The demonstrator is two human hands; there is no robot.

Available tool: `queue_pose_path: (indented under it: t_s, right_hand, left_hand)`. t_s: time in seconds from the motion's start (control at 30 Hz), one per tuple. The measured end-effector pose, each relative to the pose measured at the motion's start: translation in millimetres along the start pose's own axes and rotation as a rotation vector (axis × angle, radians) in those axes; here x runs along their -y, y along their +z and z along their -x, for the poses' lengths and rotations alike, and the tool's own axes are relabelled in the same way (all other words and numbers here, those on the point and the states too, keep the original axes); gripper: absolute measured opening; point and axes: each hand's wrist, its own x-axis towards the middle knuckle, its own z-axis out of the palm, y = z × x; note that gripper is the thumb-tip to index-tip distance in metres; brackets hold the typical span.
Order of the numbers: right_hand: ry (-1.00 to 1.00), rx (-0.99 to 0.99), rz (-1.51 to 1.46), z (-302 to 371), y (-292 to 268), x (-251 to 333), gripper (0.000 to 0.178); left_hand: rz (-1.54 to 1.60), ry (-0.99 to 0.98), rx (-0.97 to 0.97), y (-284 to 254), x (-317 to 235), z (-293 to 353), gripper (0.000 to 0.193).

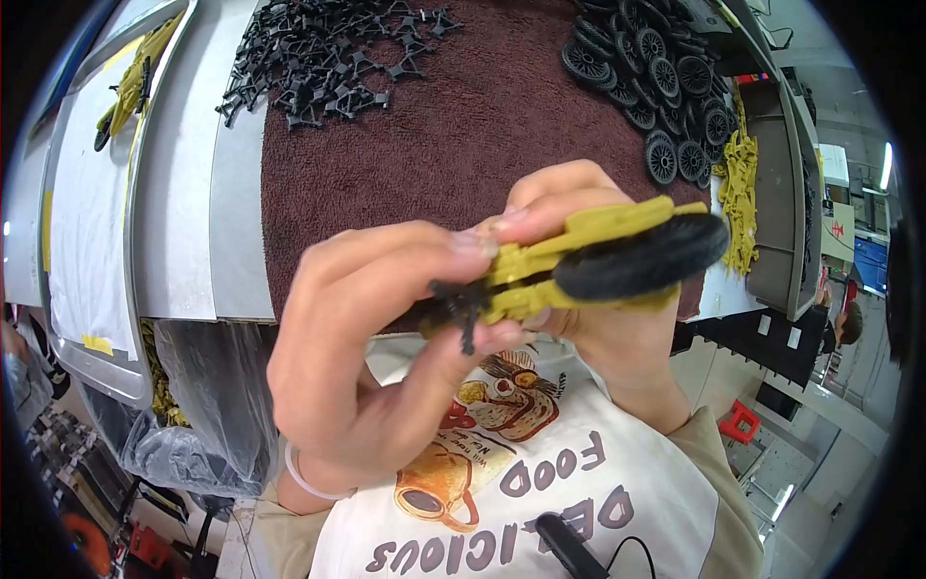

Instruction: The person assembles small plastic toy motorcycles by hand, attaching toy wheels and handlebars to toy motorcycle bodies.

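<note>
Head view: my left hand [352, 323] and right hand [617, 333] are clamping one yellow-and-black plastic toy motorcycle [617, 227] at one maroon terry towel's [453, 154] near edge, one black plastic bracket [467, 314] showing by my left thumb [492, 340]; two heaps, black brackets [323, 58] and black spoked wheels [666, 82], are lying beyond.

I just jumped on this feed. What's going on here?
A person's left hand and right hand together hold a yellow plastic toy motorcycle with a thick black wheel at its right end. The left hand pinches the other end beside a small black plastic bracket; whether that is fully fitted isn't clear. Heaps of black plastic frames and black spoked wheels lie toward the far corners of a dark brown cloth.
</note>
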Motion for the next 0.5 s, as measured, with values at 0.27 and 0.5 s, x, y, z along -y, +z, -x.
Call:
queue_pose_path:
  t_s: [0.27,0.5]
  right_hand:
    - [-0.009,0.042,-0.013,-2,5,6,0.051]
    - [0.097,-0.005,0.0,0,15,14,0.047]
  left_hand:
    - [0.028,-0.014,0.074,-3,6,2,0.04]
    - [0.047,0.061,0.012,0,16,5,0.035]
